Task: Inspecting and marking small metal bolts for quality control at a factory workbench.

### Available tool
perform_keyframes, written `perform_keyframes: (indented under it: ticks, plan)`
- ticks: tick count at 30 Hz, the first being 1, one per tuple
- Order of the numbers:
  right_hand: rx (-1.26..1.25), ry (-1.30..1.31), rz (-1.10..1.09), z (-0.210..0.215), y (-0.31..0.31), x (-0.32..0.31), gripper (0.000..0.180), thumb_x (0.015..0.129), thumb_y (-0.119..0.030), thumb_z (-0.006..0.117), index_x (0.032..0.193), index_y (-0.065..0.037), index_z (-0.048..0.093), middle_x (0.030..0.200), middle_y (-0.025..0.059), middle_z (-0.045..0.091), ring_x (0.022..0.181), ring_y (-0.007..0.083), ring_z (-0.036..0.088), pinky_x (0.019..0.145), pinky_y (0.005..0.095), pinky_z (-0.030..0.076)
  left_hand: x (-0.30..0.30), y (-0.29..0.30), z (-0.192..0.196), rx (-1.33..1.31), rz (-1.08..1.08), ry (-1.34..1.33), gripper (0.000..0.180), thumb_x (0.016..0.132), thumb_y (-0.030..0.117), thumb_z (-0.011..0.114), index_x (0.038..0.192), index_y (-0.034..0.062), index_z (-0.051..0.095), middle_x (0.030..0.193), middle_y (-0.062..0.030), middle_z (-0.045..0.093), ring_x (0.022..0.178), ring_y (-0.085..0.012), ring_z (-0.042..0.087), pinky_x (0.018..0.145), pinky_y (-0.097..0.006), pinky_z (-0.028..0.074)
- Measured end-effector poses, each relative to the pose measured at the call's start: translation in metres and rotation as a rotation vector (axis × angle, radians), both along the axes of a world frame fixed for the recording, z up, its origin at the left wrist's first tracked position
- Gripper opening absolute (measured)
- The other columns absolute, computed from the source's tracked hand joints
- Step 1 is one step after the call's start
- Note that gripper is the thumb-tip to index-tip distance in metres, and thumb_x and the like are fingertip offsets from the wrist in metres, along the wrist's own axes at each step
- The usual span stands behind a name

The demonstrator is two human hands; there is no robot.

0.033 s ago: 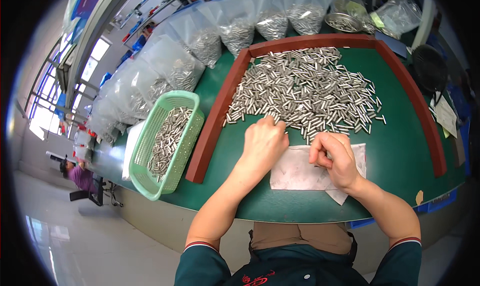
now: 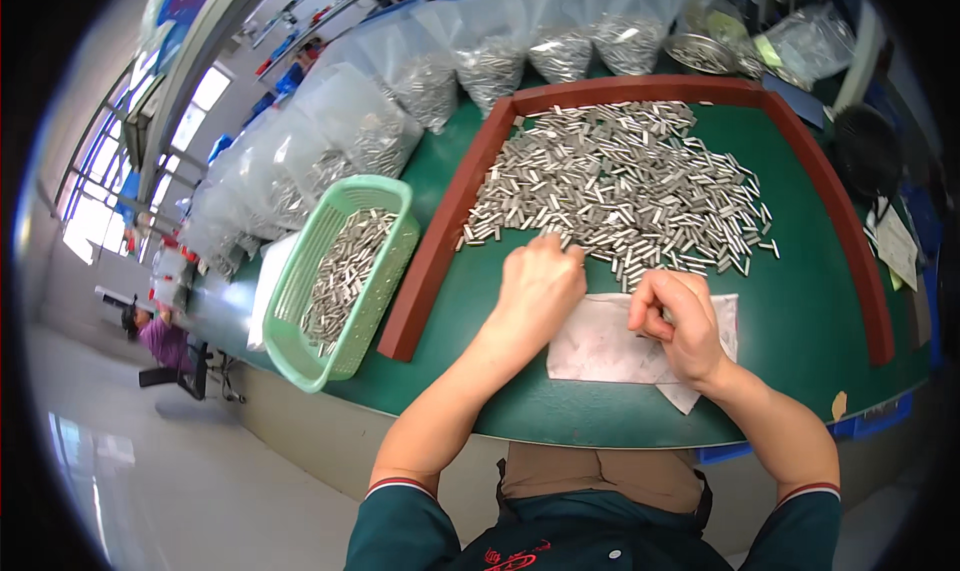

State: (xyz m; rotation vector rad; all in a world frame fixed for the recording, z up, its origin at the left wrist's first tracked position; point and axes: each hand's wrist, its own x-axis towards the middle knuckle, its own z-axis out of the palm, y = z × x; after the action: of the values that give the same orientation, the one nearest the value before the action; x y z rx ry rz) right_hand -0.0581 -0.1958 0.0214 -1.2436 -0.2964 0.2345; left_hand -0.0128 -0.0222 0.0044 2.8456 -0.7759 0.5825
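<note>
A big heap of small silver metal pins point(image 2: 620, 181) lies on the green table point(image 2: 800, 311) inside a red-brown wooden frame point(image 2: 440, 251). My left hand point(image 2: 540, 286) rests at the heap's near edge with its fingers curled down onto the pins; what is under them is hidden. My right hand point(image 2: 680, 321) is curled over a white paper sheet point(image 2: 600, 346) and pinches a few pins between thumb and fingers. The two hands are close together, a little apart.
A light green plastic basket point(image 2: 345, 271) partly filled with pins stands left of the frame. Several clear plastic bags of metal parts point(image 2: 480, 61) line the table's far and left edges. Papers point(image 2: 895, 241) and a dark round object point(image 2: 865, 146) sit at the right.
</note>
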Motion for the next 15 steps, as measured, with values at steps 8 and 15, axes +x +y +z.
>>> perform_keyframes:
  ticks: [8, 15]
  plan:
    - [0.014, 0.025, -0.062, -0.004, 0.005, -0.004, 0.040, 0.086, -0.022, 0.033, 0.057, 0.000, 0.050, 0.042, -0.0035, 0.031, 0.039, 0.0039, 0.023, 0.040, 0.0211, 0.018, 0.000, -0.003, 0.002, 0.338, -0.052, -0.005, 0.005, 0.062, 0.006, 0.054, 0.065, 0.0041, 0.058, 0.066, -0.0099, 0.056, 0.063, -0.0204, 0.059, 0.053, -0.028, 0.046]
    - [0.041, -0.003, -0.092, -0.003, 0.005, -0.005, 0.041, 0.087, -0.025, 0.034, 0.057, -0.002, 0.047, 0.041, -0.0040, 0.028, 0.037, 0.0046, 0.022, 0.038, 0.0211, 0.018, -0.007, -0.007, -0.002, 0.190, 0.049, -0.018, 0.006, 0.064, 0.005, 0.052, 0.066, 0.0030, 0.058, 0.069, -0.0104, 0.055, 0.069, -0.0211, 0.057, 0.057, -0.029, 0.046]
